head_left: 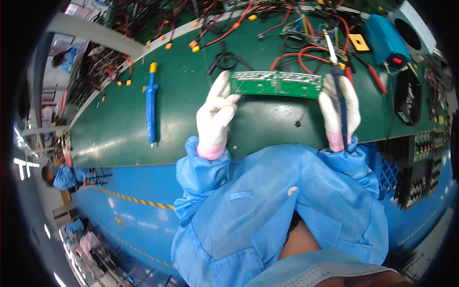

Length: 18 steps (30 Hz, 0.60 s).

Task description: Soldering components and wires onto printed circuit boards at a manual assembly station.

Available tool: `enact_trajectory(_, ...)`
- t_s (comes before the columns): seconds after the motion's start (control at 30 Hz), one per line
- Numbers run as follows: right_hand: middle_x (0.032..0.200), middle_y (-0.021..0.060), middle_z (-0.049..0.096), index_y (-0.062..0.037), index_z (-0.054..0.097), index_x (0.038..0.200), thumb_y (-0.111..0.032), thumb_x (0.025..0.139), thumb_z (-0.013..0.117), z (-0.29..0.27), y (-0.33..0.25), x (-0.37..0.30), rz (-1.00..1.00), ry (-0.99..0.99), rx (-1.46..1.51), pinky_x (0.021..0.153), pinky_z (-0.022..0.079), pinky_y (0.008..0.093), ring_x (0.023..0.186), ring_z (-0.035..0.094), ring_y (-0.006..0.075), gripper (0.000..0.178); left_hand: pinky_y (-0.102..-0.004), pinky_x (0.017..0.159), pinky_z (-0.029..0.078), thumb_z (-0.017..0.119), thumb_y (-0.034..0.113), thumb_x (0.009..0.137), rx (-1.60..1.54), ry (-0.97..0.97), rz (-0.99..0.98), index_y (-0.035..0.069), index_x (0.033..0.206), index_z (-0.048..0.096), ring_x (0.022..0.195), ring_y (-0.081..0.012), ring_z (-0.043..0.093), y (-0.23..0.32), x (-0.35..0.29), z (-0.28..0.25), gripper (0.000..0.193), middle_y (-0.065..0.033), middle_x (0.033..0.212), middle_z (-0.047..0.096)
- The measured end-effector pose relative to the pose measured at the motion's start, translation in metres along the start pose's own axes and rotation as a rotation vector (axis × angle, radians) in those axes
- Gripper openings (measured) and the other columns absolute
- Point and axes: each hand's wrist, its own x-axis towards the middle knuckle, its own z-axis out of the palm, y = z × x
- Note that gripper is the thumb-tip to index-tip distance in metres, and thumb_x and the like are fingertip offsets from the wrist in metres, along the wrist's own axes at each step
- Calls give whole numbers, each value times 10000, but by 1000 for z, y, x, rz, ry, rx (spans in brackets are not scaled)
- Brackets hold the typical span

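Note:
A long green circuit board point(276, 84) with bright solder strips along its far edge is held level above the workbench. My left hand point(216, 115), in a white glove, pinches its left end. At the right end, my gloved right hand point(338, 107) grips the board and also carries a soldering iron point(339, 81). The iron's metal tip points away from me, up past the board. A blue desoldering pump point(151, 107) with a yellow end lies on the bench to the left of my left hand.
Red-handled pliers point(375, 76) lie right of my right hand, near a teal soldering station point(387, 40) and a yellow sponge point(358, 42). A black box point(408, 98) stands farther right. Wires with orange connectors point(194, 46) crowd the far edge of the green bench point(186, 62).

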Motion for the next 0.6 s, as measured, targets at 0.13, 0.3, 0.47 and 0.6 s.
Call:
enact_trajectory(0.13,1234,257,573,-17,442,1342,67,826,619,0,8,-1,-5,34,-9,913,511,365,1096,616,308,552,-449,1043,401,595,-38,801,-135,-4,-8,-28,761,604,1357,-415,334,-2,2,0,42,-233,1516,257)
enact_trajectory(0.3,1241,258,569,-22,442,1345,60,838,596,5,10,-1,-60,70,-58,904,516,361,1100,615,306,537,-457,1032,417,573,-63,802,-225,5,-2,-40,750,596,1351,-432,335,-1,0,-1,61,-238,1512,258)
enact_trajectory(0.47,1248,256,565,-25,439,1351,50,845,587,6,4,0,-46,77,-117,901,518,359,1103,613,305,533,-467,1036,415,561,-81,794,-263,-14,9,-47,745,589,1349,-450,328,-1,1,-1,65,-242,1512,250)
enact_trajectory(0.6,1256,252,561,-27,437,1356,45,847,586,6,2,0,-9,81,-141,906,516,358,1106,611,303,535,-473,1045,405,560,-84,786,-278,-32,19,-49,745,586,1349,-459,322,-1,1,-1,60,-245,1511,247)
